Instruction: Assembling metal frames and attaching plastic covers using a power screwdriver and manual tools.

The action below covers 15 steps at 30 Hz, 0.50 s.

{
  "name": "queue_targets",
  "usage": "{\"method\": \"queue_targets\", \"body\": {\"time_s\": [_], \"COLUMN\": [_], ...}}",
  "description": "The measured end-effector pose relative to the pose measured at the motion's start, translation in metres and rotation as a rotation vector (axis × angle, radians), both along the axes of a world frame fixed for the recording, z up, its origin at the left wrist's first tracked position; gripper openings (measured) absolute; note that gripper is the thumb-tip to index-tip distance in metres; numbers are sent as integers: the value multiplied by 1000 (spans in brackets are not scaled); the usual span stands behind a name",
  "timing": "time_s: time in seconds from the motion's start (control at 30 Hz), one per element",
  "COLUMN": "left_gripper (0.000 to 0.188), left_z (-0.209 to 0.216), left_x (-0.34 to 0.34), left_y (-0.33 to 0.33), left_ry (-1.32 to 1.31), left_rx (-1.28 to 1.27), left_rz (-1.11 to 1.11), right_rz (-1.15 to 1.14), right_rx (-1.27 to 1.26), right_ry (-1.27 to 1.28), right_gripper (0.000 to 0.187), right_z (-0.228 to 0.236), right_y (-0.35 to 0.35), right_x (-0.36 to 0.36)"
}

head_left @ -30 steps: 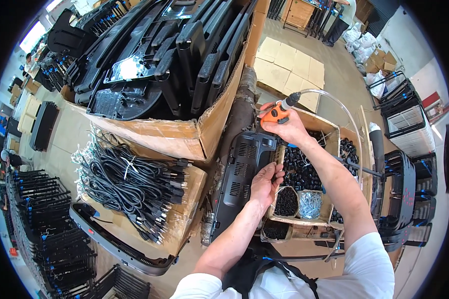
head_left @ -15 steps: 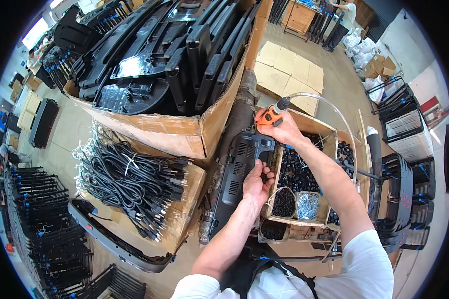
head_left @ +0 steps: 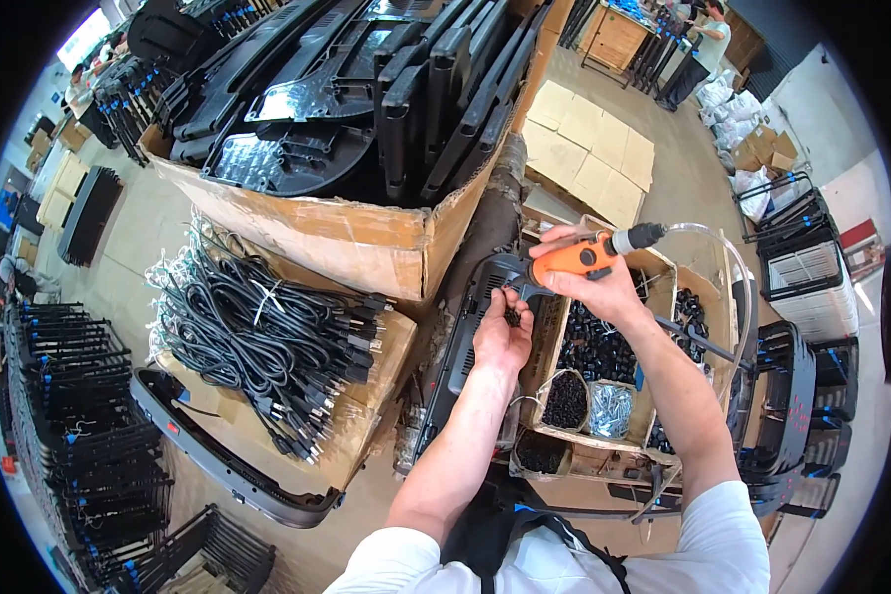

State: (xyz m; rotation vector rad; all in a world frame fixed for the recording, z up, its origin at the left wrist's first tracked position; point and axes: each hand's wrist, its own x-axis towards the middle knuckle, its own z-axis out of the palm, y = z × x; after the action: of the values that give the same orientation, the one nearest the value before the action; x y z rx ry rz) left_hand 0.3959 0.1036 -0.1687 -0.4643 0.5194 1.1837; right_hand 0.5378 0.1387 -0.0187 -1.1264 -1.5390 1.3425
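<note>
An orange air screwdriver (head_left: 572, 260) lies across my right hand (head_left: 609, 292), whose fingers wrap round its body. A clear hose runs from its grey-and-black rear end. The driver's front end points left at the upper end of a long black plastic housing (head_left: 455, 371) with vent slots; the bit tip is hard to see. My left hand (head_left: 503, 337) is palm up over the housing, fingers curled round small black screws (head_left: 512, 317). Its fingertips are close beside the driver's front end.
At right stands a wooden bin (head_left: 537, 391) of black parts, with black screws (head_left: 565, 399) and silver screws (head_left: 610, 410). Black power cords (head_left: 267, 332) are heaped on a carton at left. Beyond is a big cardboard box (head_left: 366, 259) of black plastic panels. Another person (head_left: 703, 54) stands far right.
My right hand has turned the screwdriver from upright to nearly level, its front end now at the housing. My left hand has moved up along the housing toward it.
</note>
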Motion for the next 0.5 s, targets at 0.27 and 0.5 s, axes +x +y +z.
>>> {"method": "queue_targets", "body": {"time_s": [0.27, 0.5], "left_gripper": [24, 31], "left_z": [-1, -5], "left_x": [-16, -17], "left_y": [5, 4], "left_ry": [-77, -9], "left_rx": [-1, -35], "left_rz": [-54, 24], "right_rz": [25, 19], "right_rx": [-8, 13], "right_ry": [-5, -24], "right_gripper": [55, 53], "right_z": [0, -20], "right_y": [-8, -4], "right_x": [-10, -36]}}
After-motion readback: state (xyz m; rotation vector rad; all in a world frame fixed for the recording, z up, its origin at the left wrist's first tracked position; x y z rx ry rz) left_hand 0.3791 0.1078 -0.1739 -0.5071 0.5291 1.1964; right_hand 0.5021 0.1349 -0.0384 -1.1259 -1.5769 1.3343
